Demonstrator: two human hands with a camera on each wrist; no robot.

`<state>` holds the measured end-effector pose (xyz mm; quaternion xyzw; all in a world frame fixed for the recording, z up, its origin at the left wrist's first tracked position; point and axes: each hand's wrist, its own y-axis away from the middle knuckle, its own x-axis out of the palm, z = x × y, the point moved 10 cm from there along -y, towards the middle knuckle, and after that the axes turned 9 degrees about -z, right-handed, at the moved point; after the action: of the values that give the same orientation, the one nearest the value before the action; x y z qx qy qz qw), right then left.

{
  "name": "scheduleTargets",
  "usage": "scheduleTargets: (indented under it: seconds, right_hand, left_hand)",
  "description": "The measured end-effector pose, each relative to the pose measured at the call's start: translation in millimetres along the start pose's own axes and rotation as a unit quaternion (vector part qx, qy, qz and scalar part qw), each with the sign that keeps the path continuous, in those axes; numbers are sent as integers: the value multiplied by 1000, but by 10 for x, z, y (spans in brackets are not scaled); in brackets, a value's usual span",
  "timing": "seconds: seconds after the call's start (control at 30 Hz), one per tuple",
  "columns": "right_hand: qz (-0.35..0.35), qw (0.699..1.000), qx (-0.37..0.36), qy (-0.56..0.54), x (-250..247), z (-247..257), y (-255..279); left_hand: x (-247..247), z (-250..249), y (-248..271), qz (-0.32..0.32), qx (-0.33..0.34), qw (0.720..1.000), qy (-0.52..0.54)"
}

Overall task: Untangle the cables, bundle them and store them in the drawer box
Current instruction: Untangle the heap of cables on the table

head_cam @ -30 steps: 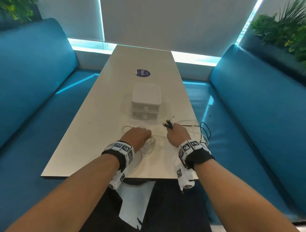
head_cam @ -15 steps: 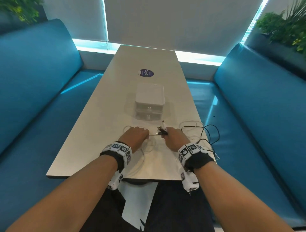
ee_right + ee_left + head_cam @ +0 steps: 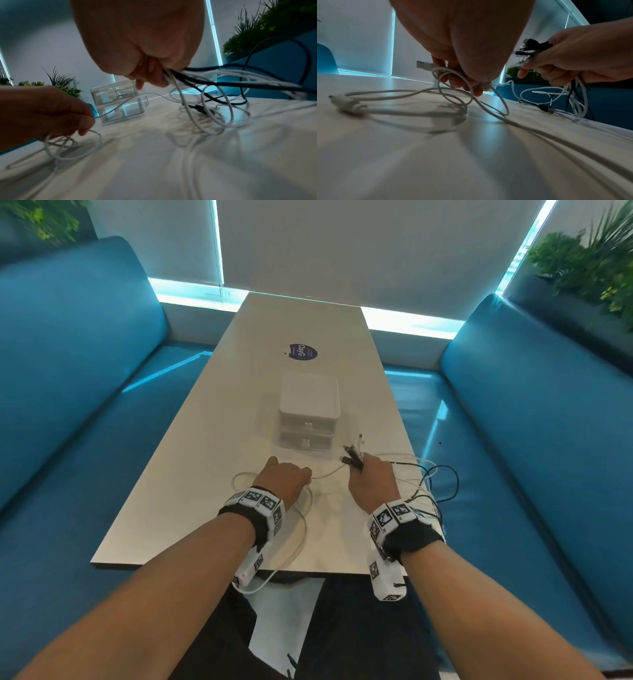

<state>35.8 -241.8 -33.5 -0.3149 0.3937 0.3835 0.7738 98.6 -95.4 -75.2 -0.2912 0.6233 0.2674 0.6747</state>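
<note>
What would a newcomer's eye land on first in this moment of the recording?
Probably the two hands at the near end of the white table: the right hand grips a bunch of black and white cables with their plugs sticking up, while the left hand pinches a single white cable looping over the tabletop. Just beyond them stands the clear drawer box, both drawers shut.

A dark oval sticker (image 3: 300, 351) on the white table (image 3: 212, 412), just beyond the drawer box (image 3: 308, 409) on its far side, carries the only readable text: "ClayG", in white letters turned sideways to the viewer. Smaller print beside this word on the sticker is too fine to read. The wristbands (image 3: 260, 503) bear black-and-white square code patterns, without letters.
</note>
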Motion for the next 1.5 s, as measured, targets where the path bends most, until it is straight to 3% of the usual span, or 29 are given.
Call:
scheduleTargets:
  seconds: [0.13, 0.23, 0.37, 0.5, 0.6, 0.7, 0.93, 1.03, 1.23, 1.37, 1.5]
  right_hand:
    - [84, 994, -73, -8, 248, 268, 116]
    - [68, 992, -102, -29, 224, 386, 178]
    - [46, 992, -84, -83, 146, 403, 180]
    - [126, 988, -92, -17, 383, 359, 208]
    - [146, 984, -90, 39, 454, 283, 180]
    - [117, 985, -77, 97, 350, 163, 86]
    - [71, 988, 3, 139, 116, -184, -18]
    - [65, 985, 32, 159, 24, -353, -14]
    - [32, 995, 32, 94, 29, -183, 60]
    - [-6, 998, 51, 37, -47, -148, 71]
    - [11, 998, 60, 12, -16, -150, 61]
  left_hand:
    - [-74, -136, -27, -16, 9, 1000, 9]
    - [-75, -138, -13, -16, 7, 1000, 13]
    - [-52, -81, 13, -13, 4, 999, 32]
    - [-58, -151, -23, -25, 15, 998, 55]
    - [-10, -89, 3, -15, 7, 997, 70]
    - [78, 90, 73, 7, 5, 996, 83]
    - [89, 227, 100, -19, -12, 994, 106]
    - [151, 189, 90, 10, -3, 996, 91]
    - [168, 87, -8, 55, -3, 997, 46]
    - [187, 237, -19, 72, -49, 996, 33]
    - [160, 343, 5, 62, -88, 994, 9]
